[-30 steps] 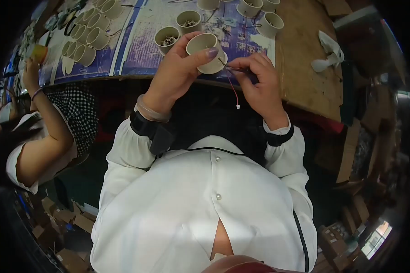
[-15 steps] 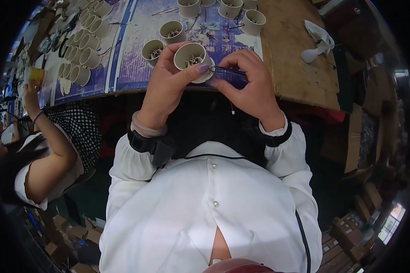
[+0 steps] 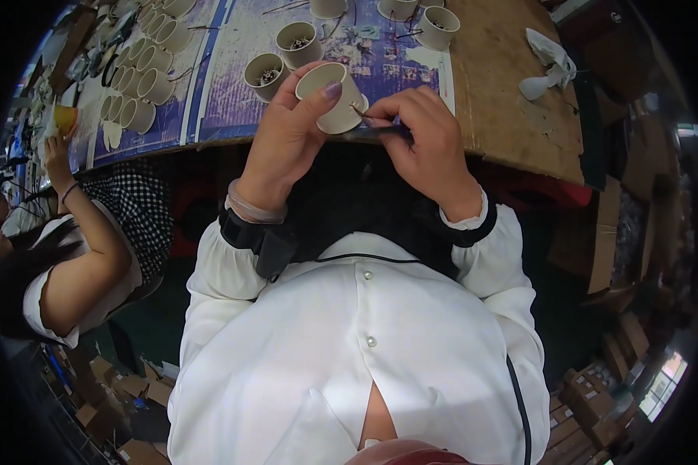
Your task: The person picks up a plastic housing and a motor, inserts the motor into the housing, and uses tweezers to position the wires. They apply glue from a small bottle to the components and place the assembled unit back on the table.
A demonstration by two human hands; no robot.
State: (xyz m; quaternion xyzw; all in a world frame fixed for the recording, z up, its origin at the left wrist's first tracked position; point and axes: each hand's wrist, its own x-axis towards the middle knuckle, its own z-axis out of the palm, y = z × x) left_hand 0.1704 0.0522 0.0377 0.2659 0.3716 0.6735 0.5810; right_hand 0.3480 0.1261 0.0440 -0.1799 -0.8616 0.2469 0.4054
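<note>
Above the table's near edge, my left hand (image 3: 287,128) is closed round a white cup-shaped housing (image 3: 340,111), thumb on its rim. The housing is tilted, so its side and part of its inner wall show. My right hand (image 3: 423,136) is closed at its right side, fingertips pinching a thin dark wire (image 3: 359,113) that comes out of the housing's wall. A dark, slim, blurred thing (image 3: 384,130) lies under my right fingers; I cannot tell whether it is a tool or more wire. Just beyond stand two similar housings (image 3: 264,71) with small metal parts inside.
More white housings with wires stand at the table's far side (image 3: 437,29) and in rows at the left (image 3: 138,115). A white crumpled cloth or bag (image 3: 549,66) lies on the brown board at right. Another person's arm (image 3: 93,232) reaches the table at far left. Cardboard boxes (image 3: 589,395) lie at lower right.
The housing has been tilted in my left hand, so its outer side now shows and its inner metal part is out of sight. My right fingers stay close to its wire.
</note>
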